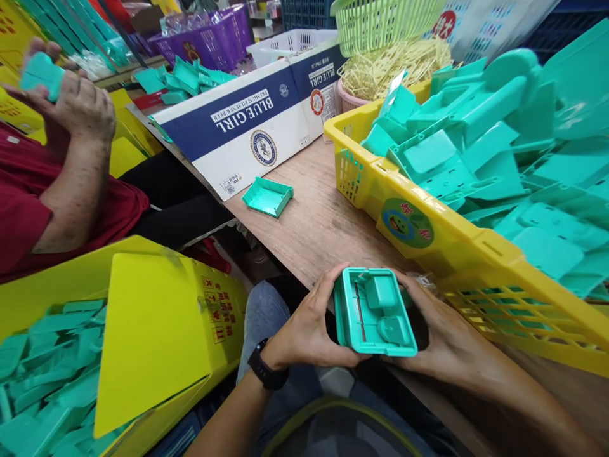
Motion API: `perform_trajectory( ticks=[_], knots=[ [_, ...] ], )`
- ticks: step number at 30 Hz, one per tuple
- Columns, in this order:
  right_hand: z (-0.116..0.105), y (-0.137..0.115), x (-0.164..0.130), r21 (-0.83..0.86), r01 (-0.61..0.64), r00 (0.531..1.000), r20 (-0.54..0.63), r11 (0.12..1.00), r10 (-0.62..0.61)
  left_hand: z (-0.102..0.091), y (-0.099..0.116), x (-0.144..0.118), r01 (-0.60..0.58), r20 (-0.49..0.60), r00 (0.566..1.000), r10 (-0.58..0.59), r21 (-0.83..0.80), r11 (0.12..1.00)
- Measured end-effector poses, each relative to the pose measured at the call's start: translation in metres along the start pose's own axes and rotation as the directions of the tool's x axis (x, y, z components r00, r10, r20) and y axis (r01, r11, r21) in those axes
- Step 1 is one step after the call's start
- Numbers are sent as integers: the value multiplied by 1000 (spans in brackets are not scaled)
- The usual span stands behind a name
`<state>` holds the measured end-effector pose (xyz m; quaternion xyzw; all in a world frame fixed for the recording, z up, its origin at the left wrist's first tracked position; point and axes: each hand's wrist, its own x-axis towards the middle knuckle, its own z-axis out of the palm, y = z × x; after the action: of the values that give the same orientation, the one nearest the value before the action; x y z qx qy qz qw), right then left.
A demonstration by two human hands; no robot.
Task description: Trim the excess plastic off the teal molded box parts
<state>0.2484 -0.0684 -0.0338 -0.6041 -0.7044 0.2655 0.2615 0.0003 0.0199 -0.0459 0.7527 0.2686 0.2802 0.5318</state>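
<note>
Closest to you, at six o'clock, is a dark rounded shape (342, 431) with a yellow edge, over your lap; you cannot tell from here what it is. Just beyond it you have the teal box (371, 304) between your palms, its open side facing up at you. Your left hand (309, 330) is clamped on its nine o'clock side, and your right hand (438, 330) grips the three o'clock side. Inside, you can see a squarish raised block, a rounder one below it and a thin dark strip (359, 311) along the left. A black watch (268, 367) sits on your left wrist.

Between ten and eleven o'clock, a loose teal tray (268, 198) lies on the wooden table (328, 190), near the blue-and-white carton (247, 117), whose lettering is upside down. From one to four o'clock runs a yellow basket (476, 247) heaped with teal parts (514, 139). At nine o'clock, a yellow box (157, 330) holds more teal pieces (52, 374).

Farther off at ten o'clock, a co-worker's hands (90, 114) hold a small teal piece (42, 75). Towards eleven stands a purple basket (204, 47); at twelve, pale yellow shreds (394, 70) fill a pink basket (346, 98).
</note>
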Motion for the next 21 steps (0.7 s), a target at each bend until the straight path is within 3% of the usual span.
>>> perform_trajectory(
  ticks=[9,17,21],
  knots=[
    [0,-5,3,-46,72,997,-26,996,-73,-10,5,8,-50,68,997,47,33,998],
    [1,8,-3,-72,85,996,-34,994,-88,-6,2,10,-143,38,989,142,29,989],
    [-1,2,1,-76,115,992,-41,990,-118,-6,4,10,-129,39,991,128,26,991]
  ],
)
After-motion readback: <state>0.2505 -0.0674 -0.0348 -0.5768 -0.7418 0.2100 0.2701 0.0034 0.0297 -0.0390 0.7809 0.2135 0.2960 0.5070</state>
